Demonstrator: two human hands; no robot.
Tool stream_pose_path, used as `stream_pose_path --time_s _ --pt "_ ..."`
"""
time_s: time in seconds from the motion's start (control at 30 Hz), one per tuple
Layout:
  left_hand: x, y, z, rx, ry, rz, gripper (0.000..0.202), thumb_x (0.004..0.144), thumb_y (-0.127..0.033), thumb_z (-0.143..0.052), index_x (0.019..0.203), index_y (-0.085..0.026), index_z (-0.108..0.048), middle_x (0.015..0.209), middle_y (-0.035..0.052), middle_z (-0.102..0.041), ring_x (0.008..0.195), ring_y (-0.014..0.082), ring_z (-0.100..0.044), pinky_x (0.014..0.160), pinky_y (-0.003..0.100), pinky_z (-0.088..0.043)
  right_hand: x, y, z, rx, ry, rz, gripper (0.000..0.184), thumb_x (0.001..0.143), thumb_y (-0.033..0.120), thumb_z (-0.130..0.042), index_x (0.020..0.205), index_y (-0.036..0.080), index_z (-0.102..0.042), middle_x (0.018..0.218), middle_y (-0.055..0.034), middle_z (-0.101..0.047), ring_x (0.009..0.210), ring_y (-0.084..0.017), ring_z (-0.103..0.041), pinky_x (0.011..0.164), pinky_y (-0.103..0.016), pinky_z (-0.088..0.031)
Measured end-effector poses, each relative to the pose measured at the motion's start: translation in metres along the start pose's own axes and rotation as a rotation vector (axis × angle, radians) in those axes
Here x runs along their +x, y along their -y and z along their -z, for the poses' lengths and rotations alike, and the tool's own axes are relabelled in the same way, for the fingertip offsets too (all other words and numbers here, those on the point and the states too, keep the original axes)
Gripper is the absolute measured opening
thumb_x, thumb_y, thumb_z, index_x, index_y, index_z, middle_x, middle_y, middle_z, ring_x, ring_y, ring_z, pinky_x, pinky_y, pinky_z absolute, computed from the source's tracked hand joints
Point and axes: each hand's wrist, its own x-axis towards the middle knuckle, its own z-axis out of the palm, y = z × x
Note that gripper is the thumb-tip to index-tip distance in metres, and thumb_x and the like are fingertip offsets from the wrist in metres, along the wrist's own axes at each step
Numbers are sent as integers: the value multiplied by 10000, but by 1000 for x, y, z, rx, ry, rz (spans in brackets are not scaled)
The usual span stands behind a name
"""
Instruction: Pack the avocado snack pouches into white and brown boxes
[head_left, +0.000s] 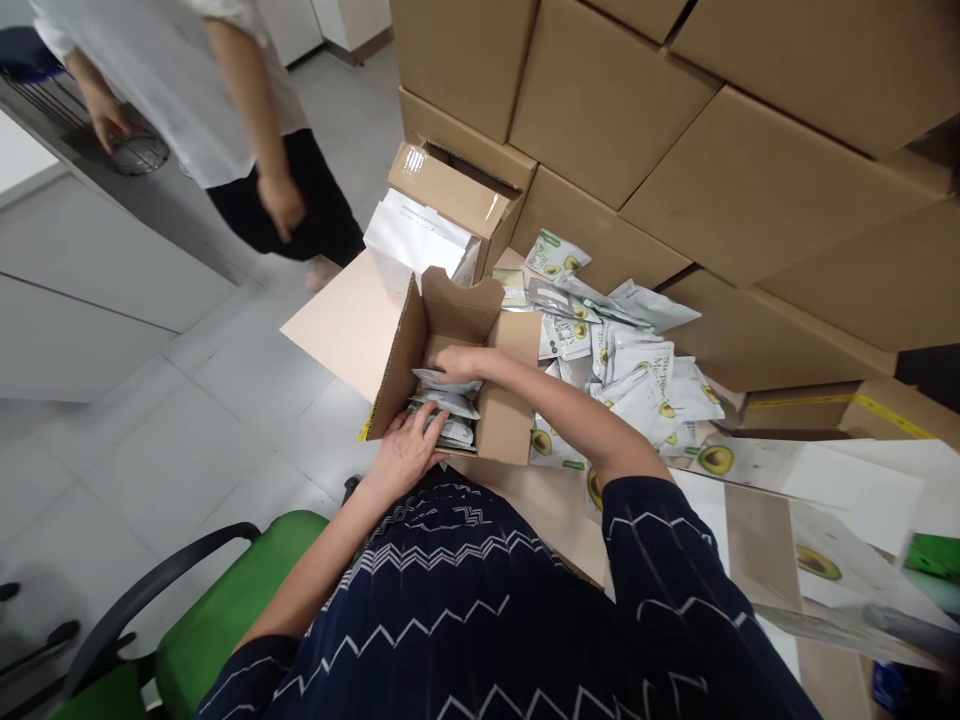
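Observation:
An open cardboard box stands before me with its flaps up, holding a row of white foil sachets on edge. My left hand lies over the near left rim, its fingers spread onto the sachets. Down inside the box, my right hand is closed on the farthest sachet of the row; some of its fingertips are hidden. To the right of the box lies a loose heap of avocado-printed sachets, partly behind my right forearm.
Large cardboard cartons are stacked along the back. A smaller open carton with a white paper bag stands behind my box. A person in a white shirt is at the upper left. A green chair stands at lower left.

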Motion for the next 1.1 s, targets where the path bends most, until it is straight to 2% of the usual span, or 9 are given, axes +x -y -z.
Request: stream_pose_path --time_s 0.2,0.4,0.47,0.6,0.7,0.8,0.9,1.0,1.1 --pt "4 -2 4 -4 55 33 714 847 -422 -700 1452 -144 -443 1537 225 -405 1262 328 -577 1082 482 -456 -6 6 -9 -106 148 -58 362 947 162 -452 1166 51 -718 1161 -184 -726 957 -217 -699 732 -255 -472" --pt "9 2 1 29 75 50 945 815 -418 -731 1557 -86 -248 1624 279 -186 1275 350 -570 1060 453 -487 -14 17 -14 -57 200 38 372 965 274 -480 1116 39 -726 1118 -204 -732 928 -235 -699 727 -269 -485" --pt "9 3 -1 29 76 44 978 818 -424 -725 1570 -81 -203 1626 277 -177 1305 352 -547 1069 453 -483 -27 10 -6 57 71 93 355 934 308 -550 1120 55 -716 1122 -194 -731 942 -231 -694 751 -266 -491" --pt "9 4 -1 31 66 35 987 833 -448 -704 1575 -65 -176 1623 268 -189 1372 355 -481 1101 454 -456 -64 -36 8 550 -436 110 280 904 294 -569 1097 137 -699 1066 -103 -750 885 -169 -694 754 -246 -515" --pt "9 3 0 32 70 39 958 841 -461 -688 1570 -69 -206 1621 259 -207 1362 357 -491 1099 453 -457 -90 -97 6 790 -827 -230 280 922 291 -490 1060 143 -683 940 -81 -749 706 -139 -675 651 -242 -523" --pt "9 2 1 33 79 48 920 839 -434 -693 1567 -95 -244 1621 240 -232 1353 352 -501 1101 446 -459 -105 -161 -13 570 -1059 -755 246 875 178 -484 962 109 -705 927 -121 -736 787 -178 -677 750 -290 -526" --pt "8 2 0 24 71 45 935 830 -404 -706 1577 -117 -223 1623 233 -236 1366 348 -489 1111 448 -450 -110 -206 -40 316 -896 -1067 290 841 122 -514 1042 85 -720 1047 -188 -714 999 -259 -652 898 -370 -486" --pt "7 2 -1 21 66 38 964 822 -406 -717 1581 -112 -200 1623 240 -230 1370 350 -484 1122 458 -435 -110 -223 -64 235 -697 -1179 396 852 115 -509 1209 68 -675 1221 -256 -622 1117 -310 -591 906 -391 -469" --pt "6 3 -2 36 74 36 963 819 -424 -721 1576 -104 -221 1625 237 -227 1372 346 -482 1128 442 -428 -109 -227 -78 202 -630 -1237 414 876 115 -470 1235 72 -673 1304 -282 -527 1182 -344 -526 901 -405 -459"
